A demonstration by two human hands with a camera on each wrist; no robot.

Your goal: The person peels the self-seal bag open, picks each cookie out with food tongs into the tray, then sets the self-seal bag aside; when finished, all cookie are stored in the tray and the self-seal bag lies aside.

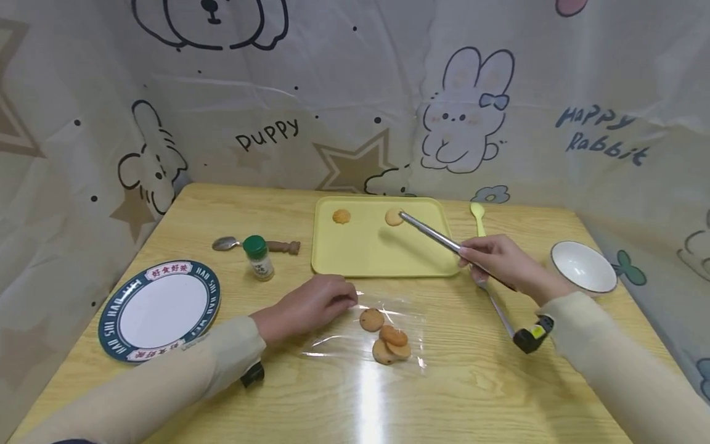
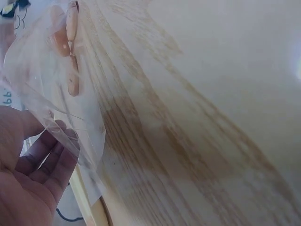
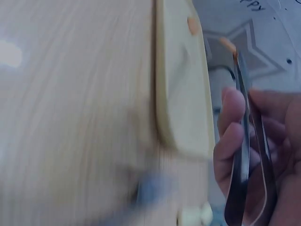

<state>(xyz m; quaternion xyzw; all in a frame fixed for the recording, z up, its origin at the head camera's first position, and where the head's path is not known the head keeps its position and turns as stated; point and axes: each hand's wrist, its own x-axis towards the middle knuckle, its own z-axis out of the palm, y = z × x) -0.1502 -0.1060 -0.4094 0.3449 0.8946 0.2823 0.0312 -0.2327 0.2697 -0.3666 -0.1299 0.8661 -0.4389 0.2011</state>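
My right hand (image 1: 493,259) grips metal tongs (image 1: 429,231), whose tips pinch a round pale cookie (image 1: 394,217). In the right wrist view that cookie (image 3: 228,44) shows over the far side of the yellow tray (image 1: 383,256). Another cookie (image 1: 341,216) lies on the tray's left part. Near the front, my left hand (image 1: 313,302) pinches the edge of a clear plastic bag (image 1: 333,345) between thumb and fingers. Several cookies (image 1: 371,319) are inside the bag, some overlapping; the left wrist view shows the film (image 2: 89,127) lifted by the fingers.
Left of the tray stand a green-capped shaker (image 1: 259,262) and, behind it, a brown-handled spoon (image 1: 224,243). A blue-rimmed plate (image 1: 161,308) lies at left. At right are a white bowl (image 1: 583,266), a yellow spoon (image 1: 477,213) and a metal utensil (image 1: 499,308). A printed cloth (image 1: 344,92) hangs behind.
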